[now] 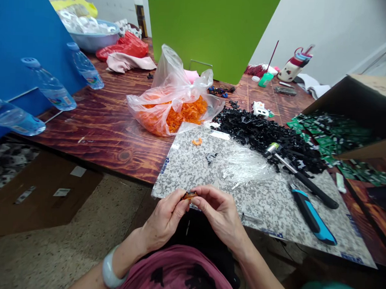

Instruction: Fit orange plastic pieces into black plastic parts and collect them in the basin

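Note:
Between the fingertips of both hands is a small orange and black plastic part (189, 196), held just off the front edge of the speckled board (191, 170). My left hand (165, 214) pinches its left end. My right hand (220, 210) closes thumb and forefinger on the right end; the fingers hide much of the part. On the board beyond lie an orange curved piece (197, 141), a small black piece (211, 157) and a spread of thin clear-looking pins (243, 164). A pile of black plastic parts (265, 131) covers the board's far side.
A plastic bag of orange pieces (178, 111) sits behind the board. To the right are a hammer (303, 176), a blue-black cutter-like tool (314, 215) and a tipped cardboard box (372, 115) with green circuit boards. Water bottles (49, 85) lean by a blue panel (18, 27) at left.

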A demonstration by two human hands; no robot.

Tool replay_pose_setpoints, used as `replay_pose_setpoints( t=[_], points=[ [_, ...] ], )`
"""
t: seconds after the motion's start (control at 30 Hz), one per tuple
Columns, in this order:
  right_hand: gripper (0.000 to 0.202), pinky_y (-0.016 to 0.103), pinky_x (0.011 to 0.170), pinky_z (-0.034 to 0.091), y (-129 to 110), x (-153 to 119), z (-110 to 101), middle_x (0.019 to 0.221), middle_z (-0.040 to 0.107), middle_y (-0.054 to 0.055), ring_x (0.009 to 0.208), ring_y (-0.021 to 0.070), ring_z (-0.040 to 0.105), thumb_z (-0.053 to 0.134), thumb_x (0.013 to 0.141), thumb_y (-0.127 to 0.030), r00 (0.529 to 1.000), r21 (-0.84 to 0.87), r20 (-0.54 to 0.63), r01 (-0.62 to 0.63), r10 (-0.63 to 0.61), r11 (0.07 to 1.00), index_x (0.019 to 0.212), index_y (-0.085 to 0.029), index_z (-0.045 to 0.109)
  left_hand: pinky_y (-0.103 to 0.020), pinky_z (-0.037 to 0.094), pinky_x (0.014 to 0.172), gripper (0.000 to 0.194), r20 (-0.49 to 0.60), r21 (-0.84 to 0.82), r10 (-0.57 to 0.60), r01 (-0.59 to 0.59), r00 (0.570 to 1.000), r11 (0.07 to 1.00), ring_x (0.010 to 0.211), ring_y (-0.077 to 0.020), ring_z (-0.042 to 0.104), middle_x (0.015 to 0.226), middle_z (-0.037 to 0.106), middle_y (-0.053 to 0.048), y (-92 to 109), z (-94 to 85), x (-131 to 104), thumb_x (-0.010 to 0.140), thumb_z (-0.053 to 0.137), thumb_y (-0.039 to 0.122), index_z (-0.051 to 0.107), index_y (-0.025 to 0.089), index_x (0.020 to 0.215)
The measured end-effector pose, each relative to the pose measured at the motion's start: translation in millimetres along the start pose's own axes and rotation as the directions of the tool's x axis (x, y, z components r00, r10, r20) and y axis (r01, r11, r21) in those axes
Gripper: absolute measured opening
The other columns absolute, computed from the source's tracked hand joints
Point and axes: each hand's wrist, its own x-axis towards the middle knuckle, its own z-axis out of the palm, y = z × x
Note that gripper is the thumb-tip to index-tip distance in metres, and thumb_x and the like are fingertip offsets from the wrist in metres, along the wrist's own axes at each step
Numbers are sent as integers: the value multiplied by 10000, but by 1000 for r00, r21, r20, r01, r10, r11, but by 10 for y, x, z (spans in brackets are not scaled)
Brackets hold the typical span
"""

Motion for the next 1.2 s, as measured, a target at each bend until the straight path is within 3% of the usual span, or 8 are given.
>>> replay_pose_setpoints(
  t=[0.23,0.53,0.77,1.2],
  points=[
    [134,239,716,497,-25,-7,5,855,675,33,781,137,622,637,827,-286,1000,-18,17,11,-11,1000,900,-182,679,-231,385,621,196,29,-11,28,-28,999,1000,656,-125,474,717,489,14,0,-38,-10,958,327,186,497,171,862],
    [107,231,673,471,-110,-86,34,824,667,27,747,135,611,585,866,-262,989,-239,27,146,-144,960,893,-184,652,-211,395,601,174,27,-7,166,-166,986,986,649,-120,476,727,473,15,-23,-58,-54,953,327,161,498,175,921],
    [111,232,676,470,-119,-92,45,829,674,29,751,140,617,566,878,-261,986,-272,37,166,-162,948,900,-185,644,-205,392,582,179,12,29,174,-174,985,984,612,-114,473,698,466,24,-24,-54,-80,961,315,170,482,181,900],
    [105,217,629,465,-99,-153,11,807,669,20,699,120,603,564,877,-262,989,-297,53,150,-141,943,875,-186,637,-215,394,554,225,96,36,161,-165,982,986,602,-122,460,684,468,13,31,-87,-54,972,288,231,476,183,860]
  ],
)
